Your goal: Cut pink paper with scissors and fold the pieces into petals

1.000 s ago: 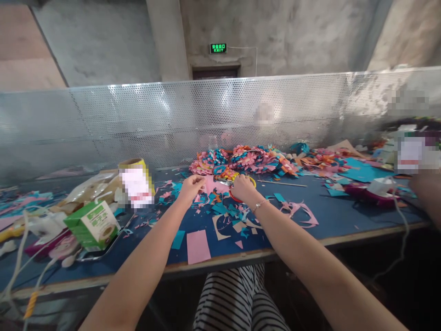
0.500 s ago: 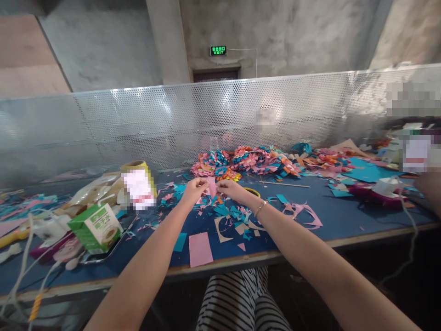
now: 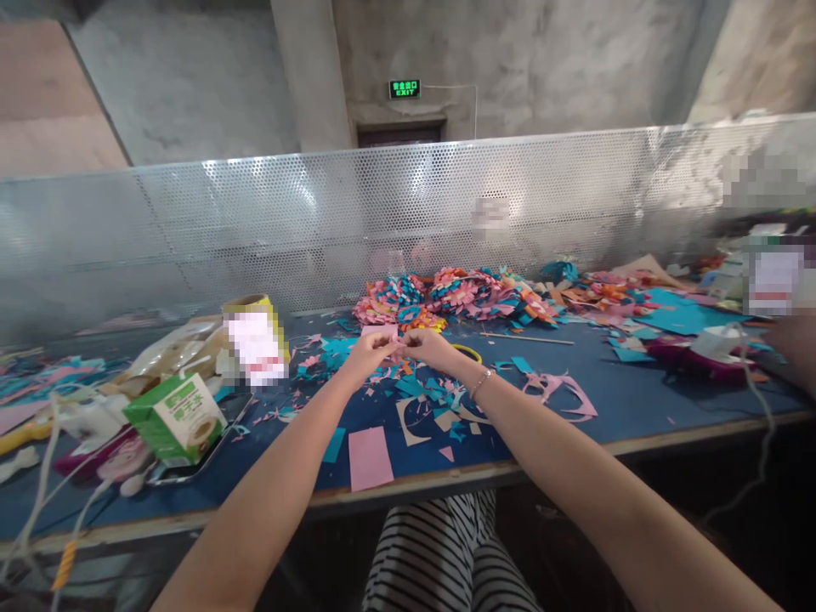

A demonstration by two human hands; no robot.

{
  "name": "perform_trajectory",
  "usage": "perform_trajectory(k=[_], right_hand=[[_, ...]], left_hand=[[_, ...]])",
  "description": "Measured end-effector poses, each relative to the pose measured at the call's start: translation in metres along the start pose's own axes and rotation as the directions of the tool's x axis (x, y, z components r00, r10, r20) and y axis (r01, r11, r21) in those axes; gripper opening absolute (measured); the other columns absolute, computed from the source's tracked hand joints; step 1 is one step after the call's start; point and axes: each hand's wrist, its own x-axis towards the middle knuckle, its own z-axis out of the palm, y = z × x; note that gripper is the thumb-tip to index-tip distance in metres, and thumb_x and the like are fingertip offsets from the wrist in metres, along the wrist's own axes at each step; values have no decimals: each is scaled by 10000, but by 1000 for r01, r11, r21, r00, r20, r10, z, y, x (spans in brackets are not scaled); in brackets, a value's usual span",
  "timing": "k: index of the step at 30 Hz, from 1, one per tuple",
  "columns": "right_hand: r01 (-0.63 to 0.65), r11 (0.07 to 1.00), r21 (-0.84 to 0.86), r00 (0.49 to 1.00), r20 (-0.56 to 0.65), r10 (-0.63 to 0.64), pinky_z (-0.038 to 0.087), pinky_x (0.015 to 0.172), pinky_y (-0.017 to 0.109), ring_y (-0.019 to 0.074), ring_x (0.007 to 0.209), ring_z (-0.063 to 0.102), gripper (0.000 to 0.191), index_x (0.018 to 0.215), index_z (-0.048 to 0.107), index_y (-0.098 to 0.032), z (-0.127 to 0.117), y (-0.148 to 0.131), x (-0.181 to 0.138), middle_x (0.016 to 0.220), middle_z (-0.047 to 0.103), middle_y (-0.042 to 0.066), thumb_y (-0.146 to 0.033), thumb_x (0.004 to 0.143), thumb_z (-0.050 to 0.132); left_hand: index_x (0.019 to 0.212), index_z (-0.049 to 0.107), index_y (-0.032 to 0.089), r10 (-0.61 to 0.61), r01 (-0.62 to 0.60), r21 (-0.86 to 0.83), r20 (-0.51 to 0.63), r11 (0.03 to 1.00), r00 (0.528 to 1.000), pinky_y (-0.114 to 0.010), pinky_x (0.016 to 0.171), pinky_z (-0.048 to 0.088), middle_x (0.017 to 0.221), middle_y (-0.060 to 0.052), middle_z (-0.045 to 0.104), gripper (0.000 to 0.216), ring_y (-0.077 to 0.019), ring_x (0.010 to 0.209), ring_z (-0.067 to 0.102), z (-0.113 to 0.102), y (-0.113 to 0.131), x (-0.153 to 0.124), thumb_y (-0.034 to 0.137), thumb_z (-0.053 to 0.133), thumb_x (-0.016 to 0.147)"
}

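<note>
Over the blue table, my left hand (image 3: 371,350) is closed in a pinch on a small piece of pink paper (image 3: 381,331). My right hand (image 3: 422,347) meets it, fingertips pinched at the same paper's right edge. Both hands hover above scattered blue and pink paper scraps (image 3: 421,389). Below them, near the table's front edge, lies a pink paper sheet (image 3: 371,459) with a blue piece (image 3: 333,445) beside it. A cream paper offcut with a curved cut-out (image 3: 412,425) lies to the right of the sheet.
Colourful paper flowers (image 3: 459,295) are heaped at the back against a perforated metal screen (image 3: 306,229). A green drink carton (image 3: 177,418) stands on a tray at left, near cables and a yellow tape roll (image 3: 275,319). Far right, a person's arm (image 3: 800,344) shows.
The pink paper has turned between my fingers: it hung upright between the hands and now sticks up behind my left fingertips. My hands have drawn closer together.
</note>
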Motion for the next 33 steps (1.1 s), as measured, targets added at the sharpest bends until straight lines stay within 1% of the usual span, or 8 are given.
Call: perform_trajectory(k=[3, 5, 9, 15, 19, 24, 28, 33], right_hand=[[-6, 999, 42, 999, -37, 7, 311, 511, 217, 69, 522, 373, 260, 613, 506, -148, -1, 0, 1, 546, 430, -51, -389, 645, 596], [-13, 996, 85, 997, -75, 19, 347, 527, 222, 74, 525, 404, 231, 637, 499, -154, -2, 1, 2, 554, 447, -49, -366, 647, 591], [-43, 985, 166, 994, -96, 60, 412, 560, 233, 87, 552, 481, 172, 685, 479, -164, -1, 4, 3, 616, 497, -38, -291, 632, 581], [-6, 991, 132, 997, -72, 15, 414, 570, 220, 89, 605, 478, 199, 728, 514, -152, 3, 2, 2, 667, 515, -29, -288, 614, 604], [-31, 979, 203, 996, -77, 48, 417, 568, 222, 84, 595, 468, 185, 697, 495, -157, 5, -3, -1, 647, 485, -41, -273, 598, 599], [-85, 900, 427, 991, -58, 121, 437, 554, 223, 80, 571, 494, 198, 709, 487, -170, 4, -8, -1, 645, 489, -51, -245, 566, 601], [-112, 813, 572, 982, -60, 177, 435, 539, 222, 84, 543, 515, 197, 695, 513, -172, 4, -7, 1, 597, 519, -47, -241, 544, 620], [-101, 754, 649, 972, -96, 214, 457, 575, 245, 82, 536, 524, 180, 713, 584, -163, 2, -6, 3, 612, 566, -26, -207, 539, 599]], left_hand=[[791, 651, 146, -19, 21, -67, 27, 998, 999, -315, 667, 515, 760, -56, 658, 193, -160, 695, 611, -2, -2, 2, 271, 659, 644], [805, 658, 143, -36, 37, -111, 13, 993, 999, -312, 681, 513, 788, -60, 665, 199, -169, 728, 622, -4, -3, 4, 215, 656, 619], [883, 661, 152, -52, 49, -166, -15, 985, 999, -304, 709, 506, 855, -58, 676, 326, -171, 762, 632, -5, -4, 5, 136, 671, 557], [891, 658, 152, 1, -2, -80, -14, 997, 1000, -277, 649, 496, 833, -52, 676, 348, -157, 708, 620, -4, -9, 6, 175, 704, 547], [813, 653, 153, 5, -8, -81, -38, 997, 999, -273, 644, 501, 781, -35, 669, 266, -148, 691, 615, -3, -14, 9, 175, 692, 551], [725, 623, 154, -30, 12, -162, -106, 987, 994, -295, 641, 517, 668, -9, 640, 200, -134, 618, 606, -2, -12, 9, 142, 677, 533], [696, 627, 136, -47, 18, -226, -125, 974, 991, -318, 658, 521, 631, -24, 639, 183, -137, 584, 607, -2, -7, 8, 149, 681, 522], [733, 676, 130, -23, -23, -327, -137, 945, 990, -334, 709, 515, 648, -36, 660, 206, -144, 611, 618, -2, -4, 8, 129, 645, 530]])
